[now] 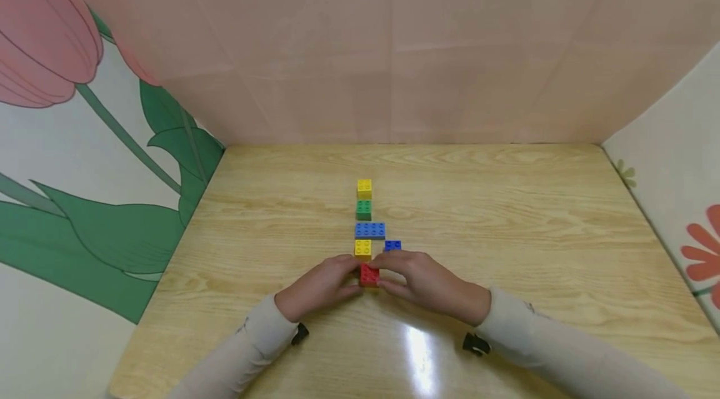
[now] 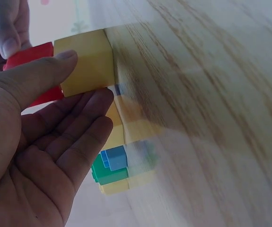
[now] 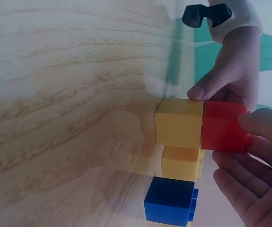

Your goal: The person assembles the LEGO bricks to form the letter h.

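Note:
A red brick (image 1: pixel 369 275) sits on top of a yellow brick (image 3: pixel 178 124), and this pair stands on the table between both hands. My left hand (image 1: pixel 322 286) grips the yellow brick low down, its thumb on one face and its fingers at another, as the left wrist view shows. From the other side, my right hand (image 1: pixel 435 283) pinches the red brick between thumb and fingers. Just beyond the pair is another yellow brick (image 1: pixel 362 249). A small dark blue brick (image 1: pixel 392 245) stands beside it, partly hidden by the right hand in the head view.
Farther back, a long blue brick (image 1: pixel 369 231), a green brick (image 1: pixel 364 209) and a yellow brick (image 1: pixel 364 189) form a line on the wooden table (image 1: pixel 506 211). A pink backdrop (image 1: pixel 388 74) rises behind the table, with flower-patterned panels on both sides.

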A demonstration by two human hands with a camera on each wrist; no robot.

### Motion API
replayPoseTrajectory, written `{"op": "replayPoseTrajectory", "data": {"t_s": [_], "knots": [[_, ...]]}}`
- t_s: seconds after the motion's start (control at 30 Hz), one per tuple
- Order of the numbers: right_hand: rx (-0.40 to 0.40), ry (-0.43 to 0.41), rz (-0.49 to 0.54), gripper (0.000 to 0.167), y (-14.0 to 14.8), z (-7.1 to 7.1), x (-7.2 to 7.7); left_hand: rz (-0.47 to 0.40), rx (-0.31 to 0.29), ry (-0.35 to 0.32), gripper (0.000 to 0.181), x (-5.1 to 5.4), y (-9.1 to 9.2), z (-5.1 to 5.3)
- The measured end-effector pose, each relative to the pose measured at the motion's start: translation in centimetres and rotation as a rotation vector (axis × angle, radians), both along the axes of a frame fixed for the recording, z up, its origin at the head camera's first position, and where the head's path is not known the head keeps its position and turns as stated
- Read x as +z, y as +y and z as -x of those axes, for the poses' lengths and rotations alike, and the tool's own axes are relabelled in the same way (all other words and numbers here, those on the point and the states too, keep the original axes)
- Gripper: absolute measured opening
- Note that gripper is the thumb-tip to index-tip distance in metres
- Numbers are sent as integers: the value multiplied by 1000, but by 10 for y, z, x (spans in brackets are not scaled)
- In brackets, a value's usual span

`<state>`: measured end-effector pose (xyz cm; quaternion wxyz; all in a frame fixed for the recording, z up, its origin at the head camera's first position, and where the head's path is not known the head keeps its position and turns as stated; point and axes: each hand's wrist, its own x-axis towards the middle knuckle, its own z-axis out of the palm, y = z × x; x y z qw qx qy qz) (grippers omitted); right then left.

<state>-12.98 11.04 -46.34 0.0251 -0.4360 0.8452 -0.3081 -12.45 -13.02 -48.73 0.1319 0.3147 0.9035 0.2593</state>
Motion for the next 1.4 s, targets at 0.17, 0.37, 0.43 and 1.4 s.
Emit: {"op": "replayPoseTrajectory", "data": {"t_s": [0.17,0.37,0.43,1.4], "knots": [[20,12,21,27,-1,2,2,-5,-5,-6,39,1,0,1],[29,12,47,26,0,3,2,-11,-19,-6,42,2,0,3],[27,-6,47,26,0,3,3,-14,-19,-8,42,2,1,4],[15,-27,11,25,-2,1,5,7,-27,-5,41,3,1,3]]}}
